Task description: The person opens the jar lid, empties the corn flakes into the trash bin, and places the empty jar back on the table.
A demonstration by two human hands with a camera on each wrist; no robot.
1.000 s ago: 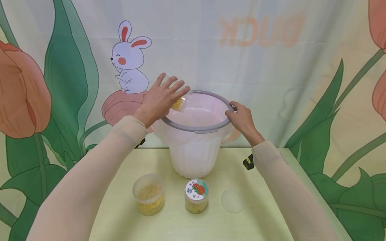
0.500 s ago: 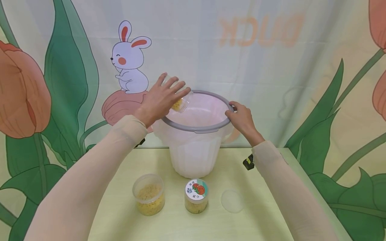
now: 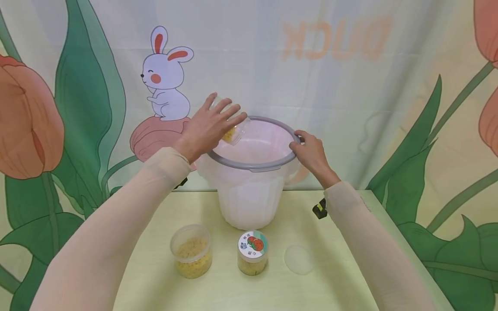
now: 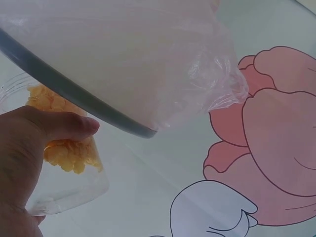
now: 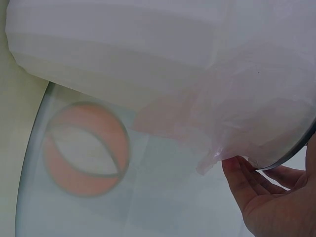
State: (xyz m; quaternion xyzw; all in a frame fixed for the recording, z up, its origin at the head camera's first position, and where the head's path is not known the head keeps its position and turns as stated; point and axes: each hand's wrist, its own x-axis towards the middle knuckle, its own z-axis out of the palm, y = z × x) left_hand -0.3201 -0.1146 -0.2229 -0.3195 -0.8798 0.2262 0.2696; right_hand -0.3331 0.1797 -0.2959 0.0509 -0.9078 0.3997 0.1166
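Observation:
My left hand (image 3: 205, 129) grips a clear plastic jar (image 4: 79, 192), tilted with its mouth over the left side of a white bin (image 3: 249, 203). Yellow flakes (image 4: 66, 157) lie inside the jar, partly covered by the thumb in the left wrist view. A thin pinkish bag (image 4: 217, 84) lines the bin and hangs out under its grey rim (image 3: 253, 166). On the opposite side, my right hand (image 3: 312, 154) holds the rim between thumb and fingers, with the bag's edge close to the fingertips in the right wrist view. The bin stands upright.
In front of the bin on the pale table (image 3: 327, 285) stand an uncovered tub (image 3: 191, 252) of yellowish crumbs and a smaller jar (image 3: 252, 259) with a fruit-printed lid. A round translucent lid (image 3: 299, 259) lies to their right. A printed curtain (image 3: 342, 103) hangs behind.
Both hands keep their holds, the jar staying tilted over the bin. The head view has shifted very slightly.

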